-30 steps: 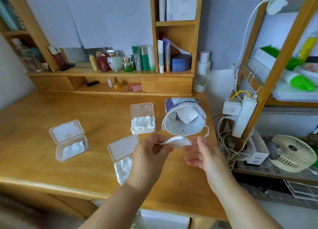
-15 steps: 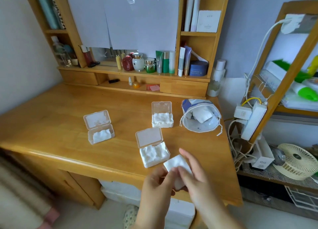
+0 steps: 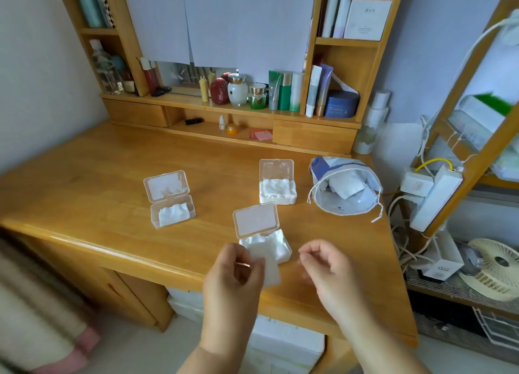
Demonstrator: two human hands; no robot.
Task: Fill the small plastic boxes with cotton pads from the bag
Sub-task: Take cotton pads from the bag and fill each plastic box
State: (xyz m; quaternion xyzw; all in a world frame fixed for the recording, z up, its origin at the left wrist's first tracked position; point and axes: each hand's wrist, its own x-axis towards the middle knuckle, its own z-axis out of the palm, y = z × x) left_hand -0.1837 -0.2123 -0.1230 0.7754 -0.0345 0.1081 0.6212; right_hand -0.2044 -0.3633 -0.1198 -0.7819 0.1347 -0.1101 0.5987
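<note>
I see my left hand (image 3: 234, 272) over the front edge of the desk (image 3: 84, 182), its grip pinching a square cotton pad (image 3: 268, 265) between thumb and curled fingers. The pad lies nearly flat, one corner aimed at the near box (image 3: 261, 233), which I take as my landmark; the pad overlaps that box's front edge, though I cannot tell whether it touches the pads inside. My right hand (image 3: 327, 267) hovers just to the right of the near box, fingers loosely curled, its grip released and holding nothing.

The near box stands with its clear lid raised toward the shelf, long axis running left to right, slightly skewed, and white pads fill its tray to the brim. Left of it and a little farther back sits the left box (image 3: 170, 202), lid open, only partly filled, its long side turned a bit clockwise. Directly behind the near box is the far box (image 3: 277, 182), lid up, pads heaped above its rim. To the right of the far box the drawstring bag (image 3: 344, 191) lies on its side, its wide mouth facing me, a stack of pads visible within. Behind all this, the shelf (image 3: 224, 106) carries bottles and jars.
</note>
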